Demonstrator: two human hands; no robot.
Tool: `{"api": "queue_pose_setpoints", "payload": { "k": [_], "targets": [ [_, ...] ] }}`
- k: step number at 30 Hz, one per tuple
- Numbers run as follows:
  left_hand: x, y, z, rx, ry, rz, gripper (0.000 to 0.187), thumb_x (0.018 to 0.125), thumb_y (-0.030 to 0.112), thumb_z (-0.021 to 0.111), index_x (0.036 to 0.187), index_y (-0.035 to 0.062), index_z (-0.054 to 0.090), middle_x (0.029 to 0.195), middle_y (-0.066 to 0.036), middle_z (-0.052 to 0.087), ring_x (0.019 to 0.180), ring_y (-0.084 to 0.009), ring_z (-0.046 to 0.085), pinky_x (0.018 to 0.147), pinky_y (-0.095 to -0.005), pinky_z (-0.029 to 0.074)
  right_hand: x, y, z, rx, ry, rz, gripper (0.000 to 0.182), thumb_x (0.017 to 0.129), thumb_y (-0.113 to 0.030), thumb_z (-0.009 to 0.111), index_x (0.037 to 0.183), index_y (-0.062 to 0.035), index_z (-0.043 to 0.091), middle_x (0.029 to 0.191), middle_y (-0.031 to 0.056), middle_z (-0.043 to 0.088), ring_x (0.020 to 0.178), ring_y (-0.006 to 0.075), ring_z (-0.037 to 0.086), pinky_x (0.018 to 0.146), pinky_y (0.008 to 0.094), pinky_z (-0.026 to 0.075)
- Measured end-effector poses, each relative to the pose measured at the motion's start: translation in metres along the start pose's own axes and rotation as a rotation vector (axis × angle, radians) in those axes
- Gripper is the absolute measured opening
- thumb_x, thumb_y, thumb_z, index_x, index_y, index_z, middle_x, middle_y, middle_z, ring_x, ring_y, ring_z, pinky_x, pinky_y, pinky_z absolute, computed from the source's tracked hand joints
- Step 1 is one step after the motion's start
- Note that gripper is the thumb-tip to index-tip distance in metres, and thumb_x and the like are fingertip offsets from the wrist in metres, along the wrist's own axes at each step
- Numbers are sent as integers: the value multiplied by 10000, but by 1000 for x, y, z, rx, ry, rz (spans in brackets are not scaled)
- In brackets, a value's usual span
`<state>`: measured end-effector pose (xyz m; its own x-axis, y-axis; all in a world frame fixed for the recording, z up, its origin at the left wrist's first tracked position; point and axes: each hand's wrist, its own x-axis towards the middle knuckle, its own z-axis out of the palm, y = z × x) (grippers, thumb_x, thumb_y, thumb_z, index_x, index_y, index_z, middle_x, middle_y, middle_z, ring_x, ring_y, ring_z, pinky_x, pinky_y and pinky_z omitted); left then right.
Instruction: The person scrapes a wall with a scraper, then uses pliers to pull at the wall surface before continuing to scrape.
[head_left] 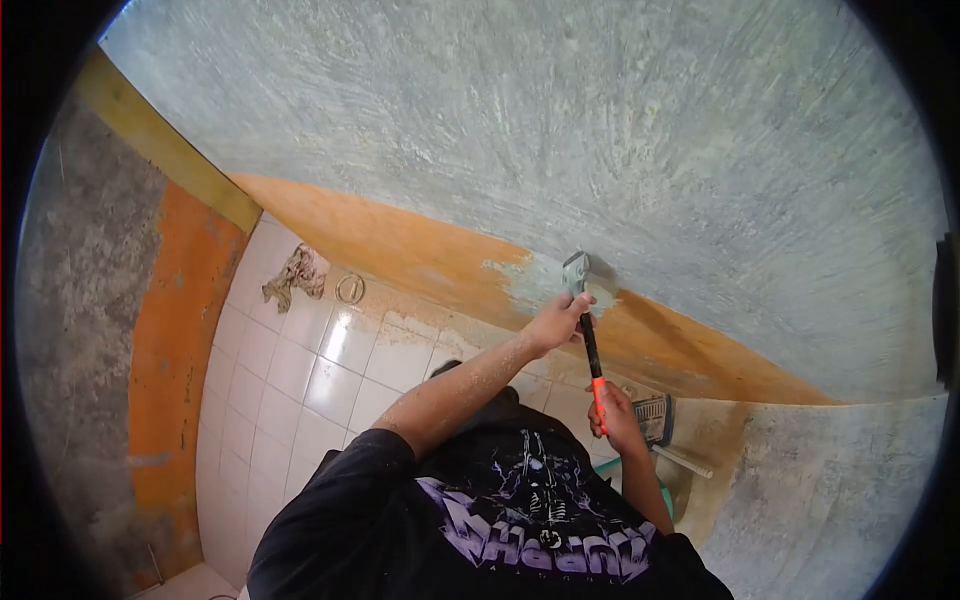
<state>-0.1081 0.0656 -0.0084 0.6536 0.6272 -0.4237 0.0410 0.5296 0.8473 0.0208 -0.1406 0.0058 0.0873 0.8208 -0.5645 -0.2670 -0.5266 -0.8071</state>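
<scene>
A long-handled scraper with a black shaft and an orange grip stands against the wall. Its pale, wide head touches the wall at the upper border of an orange paint band. My left hand is closed around the shaft just below the head. Lower down, my right hand wraps round the orange grip. Around the head, a patch of the orange paint is gone and a pale green-grey surface shows.
Dust and flakes lie on the white tiled floor along the wall. A crumpled cloth and a ring-shaped object lie to the left. Beside my right hand is a dark ribbed tray-like object near a pale rod. Another orange-banded wall stands left.
</scene>
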Motion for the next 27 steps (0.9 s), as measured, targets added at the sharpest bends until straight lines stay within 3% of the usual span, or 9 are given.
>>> {"api": "queue_pose_setpoints", "payload": {
  "k": [9, 18, 24, 27],
  "targets": [
    [-7, 13, 4, 225, 157, 125, 455, 1000, 457, 533, 1154, 55, 680, 924, -49, 664, 762, -127, 645, 682, -282, 505, 26, 2, -24, -191, 58, -92, 337, 1057, -358, 444, 1010, -50, 572, 535, -22, 421, 377, 70, 368, 366, 244, 295],
    [-8, 2, -3, 193, 207, 263, 438, 1021, 403, 521, 1164, 17, 670, 877, -48, 653, 739, -106, 620, 694, -274, 491, 37, 28, -6, -318, 267, -243, 352, 1015, -358, 557, 967, -21, 646, 608, -47, 442, 543, 46, 423, 506, 242, 341],
    [3, -11, -12, 314, 248, 263, 430, 1026, 398, 511, 1115, 11, 677, 901, -45, 651, 814, -106, 606, 721, -282, 485, 34, 17, -7, -327, 273, -215, 347, 1004, -347, 578, 965, -12, 658, 621, -27, 486, 565, 58, 449, 524, 253, 367],
    [-2, -5, -30, 275, 386, 316, 436, 1027, 403, 506, 1089, 6, 676, 924, -60, 656, 857, -122, 589, 760, -294, 482, 51, 7, 7, -505, 287, -357, 344, 1001, -337, 582, 970, -5, 664, 621, -21, 497, 566, 63, 439, 524, 263, 364]
  ]
}}
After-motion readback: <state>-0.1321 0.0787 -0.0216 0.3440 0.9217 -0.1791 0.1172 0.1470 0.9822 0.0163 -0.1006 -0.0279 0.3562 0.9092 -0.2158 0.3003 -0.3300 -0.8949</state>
